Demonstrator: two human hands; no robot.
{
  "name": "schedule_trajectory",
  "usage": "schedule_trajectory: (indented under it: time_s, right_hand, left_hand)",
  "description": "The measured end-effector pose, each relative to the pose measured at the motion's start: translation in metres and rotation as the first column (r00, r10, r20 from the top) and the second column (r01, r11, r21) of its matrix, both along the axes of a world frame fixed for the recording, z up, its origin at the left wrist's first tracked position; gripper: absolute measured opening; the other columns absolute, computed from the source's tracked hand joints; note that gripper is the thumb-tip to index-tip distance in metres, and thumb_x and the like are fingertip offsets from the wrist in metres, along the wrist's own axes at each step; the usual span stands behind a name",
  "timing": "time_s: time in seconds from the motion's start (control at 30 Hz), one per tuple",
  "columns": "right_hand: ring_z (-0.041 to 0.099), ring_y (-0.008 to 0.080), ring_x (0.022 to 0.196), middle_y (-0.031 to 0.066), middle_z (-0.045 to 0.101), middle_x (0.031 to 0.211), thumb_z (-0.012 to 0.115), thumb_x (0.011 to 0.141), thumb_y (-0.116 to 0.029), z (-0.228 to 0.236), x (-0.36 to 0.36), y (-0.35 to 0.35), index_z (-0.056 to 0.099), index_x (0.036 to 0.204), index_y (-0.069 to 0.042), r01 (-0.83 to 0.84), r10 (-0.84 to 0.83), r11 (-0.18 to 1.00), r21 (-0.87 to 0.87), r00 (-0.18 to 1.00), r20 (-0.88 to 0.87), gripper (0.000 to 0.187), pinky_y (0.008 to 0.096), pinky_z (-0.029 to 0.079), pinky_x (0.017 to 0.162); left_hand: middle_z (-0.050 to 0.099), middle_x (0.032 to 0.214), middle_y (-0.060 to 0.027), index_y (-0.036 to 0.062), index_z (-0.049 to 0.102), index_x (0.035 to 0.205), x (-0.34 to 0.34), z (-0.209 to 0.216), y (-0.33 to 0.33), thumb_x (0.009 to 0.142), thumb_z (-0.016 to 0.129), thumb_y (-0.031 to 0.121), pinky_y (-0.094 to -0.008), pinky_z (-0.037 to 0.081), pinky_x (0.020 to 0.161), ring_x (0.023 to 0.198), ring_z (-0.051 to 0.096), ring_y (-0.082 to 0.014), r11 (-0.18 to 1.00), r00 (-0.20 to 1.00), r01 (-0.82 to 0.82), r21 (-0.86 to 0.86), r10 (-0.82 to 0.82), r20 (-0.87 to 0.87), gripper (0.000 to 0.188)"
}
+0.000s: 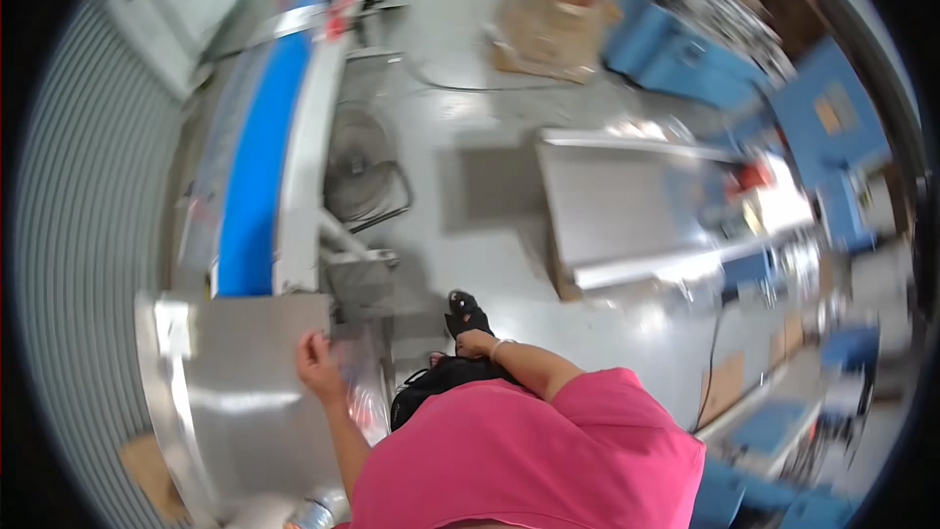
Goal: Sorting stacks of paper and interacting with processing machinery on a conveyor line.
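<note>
My left hand (319,368) is held over the right edge of a bare steel table (245,362), its fingers loosely bent and apart with nothing seen in them. Clear plastic film or a bag (364,387) hangs at the table's side, just right of that hand. In front of my dark trousers hangs my right hand (477,343), with a pale band at the wrist. Its fingers point down and are mostly hidden, so their grip does not show.
A blue conveyor belt (262,157) runs away from the steel table. Beside it a floor fan (360,167) stands. Ahead to the right is a steel-topped table (627,201). Farther off are a large carton (553,20) and blue machines (685,54); a cable (490,88) crosses the floor.
</note>
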State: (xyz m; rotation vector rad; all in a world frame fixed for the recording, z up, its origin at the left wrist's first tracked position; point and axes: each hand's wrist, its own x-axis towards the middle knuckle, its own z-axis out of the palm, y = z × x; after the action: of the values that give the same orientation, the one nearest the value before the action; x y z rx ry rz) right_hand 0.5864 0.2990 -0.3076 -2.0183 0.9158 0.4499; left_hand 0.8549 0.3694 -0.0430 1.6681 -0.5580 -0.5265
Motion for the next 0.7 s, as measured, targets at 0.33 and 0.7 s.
schedule_trajectory:
  time_s: [0.33,0.7]
  right_hand:
    - [0.06,0.0342,0.098,0.019,0.064,0.1,0.052,0.076,-0.032,0.022,-0.195,0.079,0.068,0.094,-0.007,0.792,-0.792,0.61,-0.004,0.61,-0.02,0.035,0.04,0.046,0.087]
    - [0.062,0.0309,0.098,0.0202,0.064,0.103,0.056,0.074,-0.045,0.088,-0.401,0.24,0.067,0.1,-0.006,0.876,-0.89,0.416,0.245,0.447,-0.088,0.049,0.0394,0.046,0.087]
  left_hand:
    - [0.061,0.101,-0.0137,0.0006,0.052,0.119,-0.012,-0.023,-0.012,0.091,0.052,0.013,-0.0335,0.047,0.078,0.087,0.058,-0.0232,0.989,0.859,-0.041,0.142,-0.037,0.51,0.031]
    - [0.056,0.106,-0.0143,-0.0017,0.048,0.123,-0.328,-0.091,-0.04,0.086,0.05,0.007,-0.0304,0.047,0.078,0.089,0.057,-0.0212,0.861,0.788,0.507,0.017,-0.472,0.395,0.038]
